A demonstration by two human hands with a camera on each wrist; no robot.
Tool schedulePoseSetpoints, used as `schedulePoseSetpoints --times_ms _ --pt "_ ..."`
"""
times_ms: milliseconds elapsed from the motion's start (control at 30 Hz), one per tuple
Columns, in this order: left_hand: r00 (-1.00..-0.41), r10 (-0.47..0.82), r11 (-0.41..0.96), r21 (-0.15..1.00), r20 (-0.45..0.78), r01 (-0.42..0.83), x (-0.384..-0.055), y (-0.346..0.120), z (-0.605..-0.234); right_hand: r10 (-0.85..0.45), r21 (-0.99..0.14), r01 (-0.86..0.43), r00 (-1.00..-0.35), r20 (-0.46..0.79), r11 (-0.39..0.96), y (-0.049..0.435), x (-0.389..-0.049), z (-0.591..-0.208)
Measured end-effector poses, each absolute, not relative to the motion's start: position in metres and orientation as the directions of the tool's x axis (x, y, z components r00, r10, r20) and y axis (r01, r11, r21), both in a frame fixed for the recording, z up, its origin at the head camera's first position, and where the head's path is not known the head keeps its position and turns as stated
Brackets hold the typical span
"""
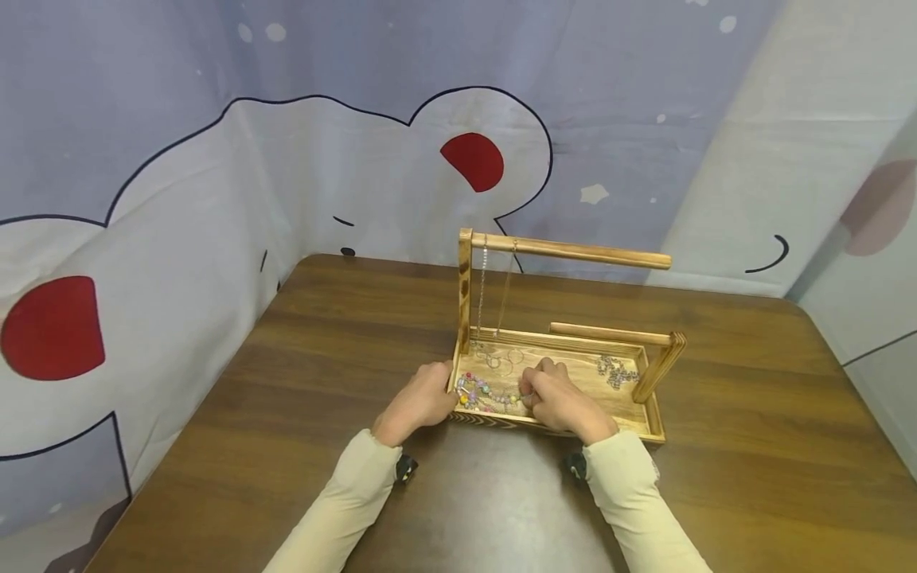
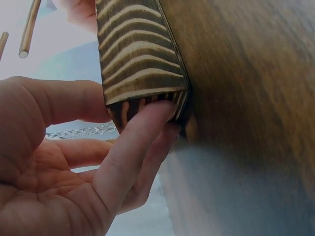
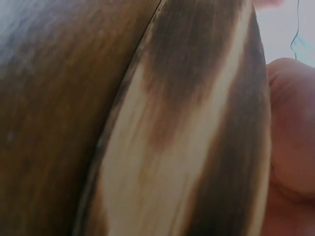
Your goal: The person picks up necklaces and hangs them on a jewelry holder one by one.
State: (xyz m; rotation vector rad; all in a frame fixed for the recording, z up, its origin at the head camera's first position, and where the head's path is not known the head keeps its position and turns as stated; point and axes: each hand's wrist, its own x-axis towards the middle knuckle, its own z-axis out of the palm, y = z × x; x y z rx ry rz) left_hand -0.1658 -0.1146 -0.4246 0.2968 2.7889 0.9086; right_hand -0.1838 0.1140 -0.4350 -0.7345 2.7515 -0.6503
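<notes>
Your left hand (image 1: 419, 400) grips the near left corner of the wooden tray (image 1: 648, 414) on the table (image 1: 322, 334), fingers curled round its edge. Your right hand (image 1: 562, 398) lies inside the tray, pinching the beaded bracelet (image 1: 481, 391); a silver chain (image 1: 481, 286) hangs from the rail

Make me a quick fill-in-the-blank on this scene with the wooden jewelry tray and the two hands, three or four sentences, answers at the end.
1. The left hand holds the wooden tray at its ____ end.
2. A silver chain hangs from the ____ wooden bar of the stand.
3. The right hand reaches into the tray beside a bracelet made of colourful ____.
4. The tray stands on a dark ____ table.

Missing words: left; upper; beads; wooden
</notes>
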Motion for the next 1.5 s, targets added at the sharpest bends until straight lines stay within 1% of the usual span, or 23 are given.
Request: schedulePoseSetpoints --times_ms 167,300,533,667,867,1033,1300,1500 --pt "-0.960 0.265 0.785 0.600 -0.096 0.157 -0.166 -0.114 -0.424 -0.529 -0.500 -0.422 -0.844 -0.086 0.756 0.115 -0.185 -0.435" --pt "-0.961 0.264 0.789 0.593 -0.088 0.162 -0.167 -0.114 -0.425 -0.543 -0.524 -0.446 -0.839 -0.037 0.725 0.115 -0.188 -0.434" --pt "-0.960 0.260 0.795 0.588 -0.106 0.150 -0.166 -0.114 -0.424 -0.555 -0.614 -0.455 -0.831 0.034 0.645 0.115 -0.187 -0.423" --pt "-0.959 0.260 0.797 0.586 -0.111 0.148 -0.167 -0.114 -0.424 -0.544 -0.619 -0.456 -0.837 0.055 0.640 0.115 -0.186 -0.416" --pt "-0.958 0.261 0.795 0.588 -0.116 0.145 -0.167 -0.114 -0.424 -0.564 -0.635 -0.501 -0.817 0.123 0.588 0.114 -0.185 -0.410" --pt "-0.959 0.259 0.787 0.601 -0.115 0.140 -0.166 -0.115 -0.424 -0.564 -0.627 -0.531 -0.807 0.171 0.570 0.112 -0.181 -0.404" --pt "-0.960 0.256 0.793 0.593 -0.114 0.141 -0.166 -0.115 -0.425 -0.556 -0.526 -0.635 -0.765 0.325 0.566 0.110 -0.178 -0.390" --pt "-0.960 0.241 0.798 0.591 -0.140 0.113 -0.166 -0.115 -0.424 -0.544 -0.524 -0.664 -0.744 0.388 0.534 0.110 -0.178 -0.371"
